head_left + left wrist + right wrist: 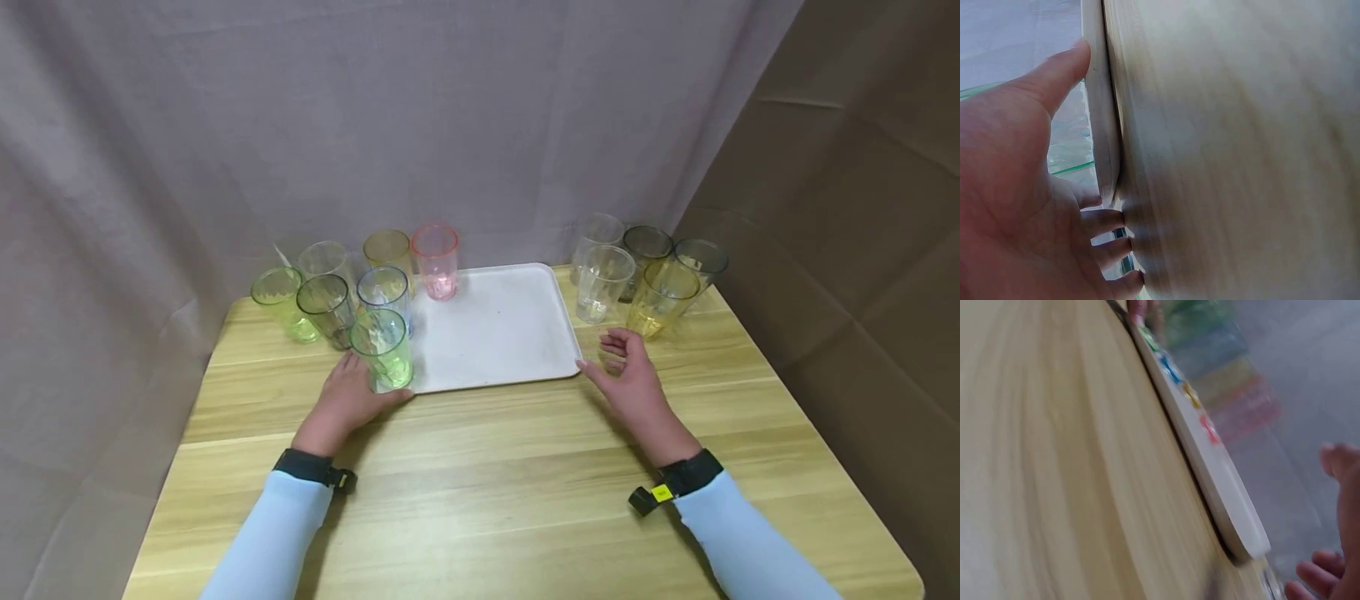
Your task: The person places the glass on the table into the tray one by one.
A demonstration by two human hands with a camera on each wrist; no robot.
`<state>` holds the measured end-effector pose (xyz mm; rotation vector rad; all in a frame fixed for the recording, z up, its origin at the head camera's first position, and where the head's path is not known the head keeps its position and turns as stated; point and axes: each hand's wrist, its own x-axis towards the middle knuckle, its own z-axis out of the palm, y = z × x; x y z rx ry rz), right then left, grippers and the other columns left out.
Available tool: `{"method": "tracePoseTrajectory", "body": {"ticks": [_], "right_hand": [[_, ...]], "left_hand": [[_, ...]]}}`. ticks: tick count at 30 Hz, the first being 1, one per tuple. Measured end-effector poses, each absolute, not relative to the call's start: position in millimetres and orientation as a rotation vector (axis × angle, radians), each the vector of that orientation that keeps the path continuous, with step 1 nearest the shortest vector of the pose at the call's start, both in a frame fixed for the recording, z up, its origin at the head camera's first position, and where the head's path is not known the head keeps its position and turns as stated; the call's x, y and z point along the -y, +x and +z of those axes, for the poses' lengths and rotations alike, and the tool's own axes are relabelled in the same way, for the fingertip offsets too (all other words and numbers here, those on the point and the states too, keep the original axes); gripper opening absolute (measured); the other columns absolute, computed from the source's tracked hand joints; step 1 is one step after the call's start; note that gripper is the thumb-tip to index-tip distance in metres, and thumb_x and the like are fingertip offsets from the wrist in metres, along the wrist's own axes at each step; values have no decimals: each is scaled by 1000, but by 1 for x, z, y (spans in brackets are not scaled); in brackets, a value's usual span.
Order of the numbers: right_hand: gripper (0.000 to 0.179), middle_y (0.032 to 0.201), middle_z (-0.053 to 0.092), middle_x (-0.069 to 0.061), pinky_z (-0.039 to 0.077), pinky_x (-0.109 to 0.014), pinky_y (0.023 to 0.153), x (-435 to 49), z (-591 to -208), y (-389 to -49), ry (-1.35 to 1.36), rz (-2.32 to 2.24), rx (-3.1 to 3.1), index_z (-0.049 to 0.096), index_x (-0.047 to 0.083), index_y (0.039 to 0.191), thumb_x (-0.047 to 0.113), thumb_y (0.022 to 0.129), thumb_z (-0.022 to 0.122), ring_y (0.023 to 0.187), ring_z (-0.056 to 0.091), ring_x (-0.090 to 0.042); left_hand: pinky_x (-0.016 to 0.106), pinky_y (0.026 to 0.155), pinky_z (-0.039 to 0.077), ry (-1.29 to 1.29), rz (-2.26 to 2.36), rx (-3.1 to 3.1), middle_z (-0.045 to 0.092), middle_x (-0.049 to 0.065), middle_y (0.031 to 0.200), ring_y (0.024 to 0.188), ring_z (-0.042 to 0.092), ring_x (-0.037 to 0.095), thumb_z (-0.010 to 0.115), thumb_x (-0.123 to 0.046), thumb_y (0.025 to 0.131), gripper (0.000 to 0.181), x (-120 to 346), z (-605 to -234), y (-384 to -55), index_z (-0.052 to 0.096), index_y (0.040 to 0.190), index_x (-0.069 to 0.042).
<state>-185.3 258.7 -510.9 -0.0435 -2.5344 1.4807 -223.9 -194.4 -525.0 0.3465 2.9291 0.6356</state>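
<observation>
at the middle of the head view, the white tray is lying flat on the wooden table, and all its load is standing along its left side: green glass nearest, then blue glass, amber glass and, at the back, pink glass. down at the tray's lower left corner, the left hand is spreading wide, thumb resting along the front rim, fingers lying by the side, right next to that green glass. over at the lower right corner, the right hand is hovering with fingers loosely bent, grasping nothing; whether its thumb is touching the rim, i can't tell. here's the danger: with the weight sitting all on the left, any lift starting on the right would probably be tipping the tray leftward, sending tall glasses sliding or toppling. the knuckles are crowding the green glass too, so a small nudge could be knocking it into the blue one. and the grey glass is standing on the left, close enough to be catching a leftward shove, while the yellow glass and clear glass are waiting just beyond the right fingers.
</observation>
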Motion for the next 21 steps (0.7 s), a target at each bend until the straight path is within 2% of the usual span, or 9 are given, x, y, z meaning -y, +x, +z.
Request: {"method": "tracePoseTrajectory", "body": {"ticks": [3,6,8,14,17,21], "right_hand": [[77,132,51,-20,51,-40,98,-277,-508,-189,-247,1426,2384,37,-5,144,36,93,78,122,51,-34],[79,128,45,-13,47,-30,89,-303,-508,-199,-412,1414,2253,35,-1,143,37,91,80,120,47,-29],[86,132,40,-12,44,-30,92,-317,-508,-209,-460,1415,2217,31,2,147,43,89,80,123,42,-27],[100,152,32,-14,37,-42,114,-337,-512,-238,-420,1497,2199,21,15,159,51,86,79,138,34,-23],[97,152,34,-12,37,-41,116,-337,-515,-246,-406,1510,2173,24,18,158,47,86,81,138,36,-20],[92,145,39,-9,39,-35,114,-336,-517,-250,-413,1487,2144,28,18,155,45,86,82,133,41,-17]], "left_hand": [[53,128,11,357,632,-2932,23,27,167,154,14,39,70,-70,85,119,195,-525,-223,23,163,7],[55,127,10,351,637,-2932,23,28,167,154,14,40,70,-70,85,119,196,-526,-223,23,163,8],[55,127,10,336,630,-2930,23,28,167,154,13,40,69,-70,85,119,198,-528,-224,22,163,8],[55,127,10,320,624,-2926,23,27,167,154,13,40,69,-71,85,120,199,-531,-224,22,163,7],[54,127,10,317,640,-2922,22,27,167,154,13,39,69,-71,85,120,198,-530,-223,22,163,7],[53,128,9,336,642,-2929,22,27,167,155,13,38,69,-70,85,119,195,-528,-223,22,163,7]]}}
